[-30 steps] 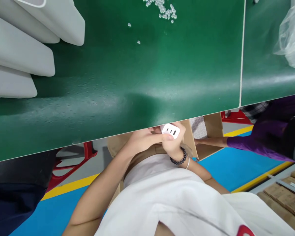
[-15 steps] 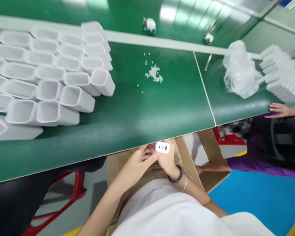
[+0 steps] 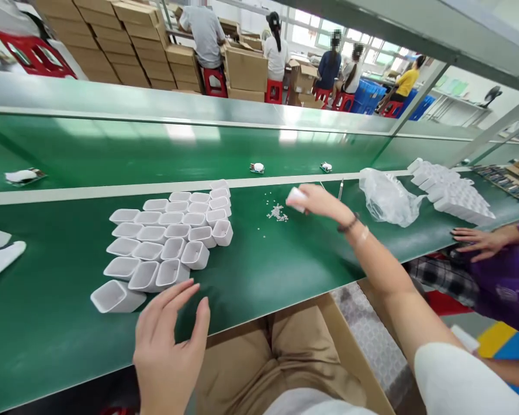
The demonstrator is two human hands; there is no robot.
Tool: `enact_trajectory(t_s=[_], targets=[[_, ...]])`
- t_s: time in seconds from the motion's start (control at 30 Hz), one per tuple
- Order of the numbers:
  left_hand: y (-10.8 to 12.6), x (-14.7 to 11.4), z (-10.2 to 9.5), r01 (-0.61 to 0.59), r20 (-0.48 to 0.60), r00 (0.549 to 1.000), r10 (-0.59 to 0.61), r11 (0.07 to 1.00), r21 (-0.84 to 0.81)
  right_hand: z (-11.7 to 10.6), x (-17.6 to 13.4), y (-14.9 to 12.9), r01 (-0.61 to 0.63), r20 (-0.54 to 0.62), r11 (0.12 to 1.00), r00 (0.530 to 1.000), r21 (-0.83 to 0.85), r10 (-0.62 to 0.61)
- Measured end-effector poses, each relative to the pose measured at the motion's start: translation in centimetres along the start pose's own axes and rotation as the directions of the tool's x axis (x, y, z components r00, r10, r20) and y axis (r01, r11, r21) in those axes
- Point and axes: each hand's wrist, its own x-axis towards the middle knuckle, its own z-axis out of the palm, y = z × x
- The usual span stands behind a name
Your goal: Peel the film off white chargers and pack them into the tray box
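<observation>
My right hand (image 3: pixel 318 200) is stretched over the bench with its fingers closed round a white charger housing (image 3: pixel 296 199). Just left of and below it, a scatter of tiny white pieces (image 3: pixel 277 213) lies on the green bench. My left hand (image 3: pixel 170 340) has its fingers spread with nothing in them, at the near edge of the bench. Beyond it stand rows of white open-topped plastic housings (image 3: pixel 149 252); the nearest housing (image 3: pixel 115 297) lies tilted.
A clear plastic bag (image 3: pixel 391 199) and stacked white housings (image 3: pixel 452 193) are to the right. A thin pointed tool (image 3: pixel 341 189) lies beyond my right hand. Small circuit boards (image 3: pixel 256 168) sit along the back. A co-worker's hand (image 3: pixel 480 239) rests at the right edge; a carton (image 3: pixel 350 346) is beside my legs.
My hands have parted from the lap: the right carried the charger housing forward over the bench, the left moved left and opened. The view has lifted, showing people and cartons behind.
</observation>
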Motion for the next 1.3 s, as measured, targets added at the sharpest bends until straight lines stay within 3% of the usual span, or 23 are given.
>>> enact_trajectory(t_s=[0.1,0.17,0.27,0.37,0.5,0.57,0.63,0.7,0.8,0.9,0.97,1.03,1.13,1.2,1.3], targets=[[-0.6,2.0,1.5,-0.147,0.012,0.989,0.147,0.984,0.101,-1.5,10.5,0.1,-0.085,-0.123,0.987,0.990,-0.139,0.068],[-0.7,3.1,2.6,-0.192,0.047,0.981,0.187,0.969,0.154,-1.6,15.1,0.0,-0.138,-0.134,0.977,0.984,-0.161,0.117],[-0.6,4.6,4.2,-0.232,0.112,0.971,0.210,0.939,0.252,-0.4,18.7,-0.2,-0.193,-0.105,0.969,0.978,-0.153,0.178],[-0.7,5.6,5.3,-0.255,0.136,0.965,0.224,0.923,0.289,1.2,20.2,-0.7,-0.236,-0.114,0.965,0.968,-0.117,0.223],[-1.1,6.1,6.0,-0.244,0.134,0.968,0.213,0.925,0.292,2.2,19.2,-1.6,-0.229,-0.256,0.968,0.946,-0.101,0.198],[-1.1,6.2,6.1,-0.238,0.141,0.969,0.204,0.927,0.290,2.4,16.9,-1.2,-0.068,-0.314,0.994,0.949,-0.080,0.039],[-1.1,6.4,6.3,-0.226,0.144,0.971,0.191,0.931,0.286,2.8,13.7,0.2,0.171,-0.263,0.985,0.950,-0.007,-0.167],[-1.0,6.7,6.5,-0.207,0.147,0.974,0.171,0.938,0.277,3.3,10.3,2.2,0.302,-0.131,0.950,0.948,0.081,-0.290],[-0.5,6.8,6.7,-0.173,0.146,0.979,0.143,0.959,0.225,4.0,6.8,5.1,0.360,-0.007,0.915,0.931,0.183,-0.365],[0.6,6.2,6.2,-0.095,0.149,0.985,0.083,0.992,0.079,4.7,6.0,6.6,0.390,-0.013,0.880,0.916,0.272,-0.401],[1.5,5.3,5.7,0.044,0.177,0.984,-0.022,0.991,-0.123,5.1,6.4,6.9,0.409,-0.033,0.860,0.907,0.307,-0.419],[2.3,4.3,5.2,0.292,0.273,0.941,-0.198,0.884,-0.366,5.5,6.9,6.8,0.429,-0.048,0.842,0.897,0.326,-0.439],[2.8,3.0,4.8,0.627,0.490,0.779,-0.392,0.529,-0.572,5.7,7.2,6.7,0.454,-0.062,0.822,0.884,0.343,-0.463],[3.0,2.5,4.8,0.730,0.602,0.681,-0.417,0.318,-0.605,5.9,7.3,6.7,0.469,-0.065,0.812,0.876,0.348,-0.478],[3.6,2.4,5.0,0.820,0.738,0.547,-0.395,0.073,-0.568,6.2,7.5,6.9,0.506,-0.069,0.798,0.855,0.328,-0.514]])
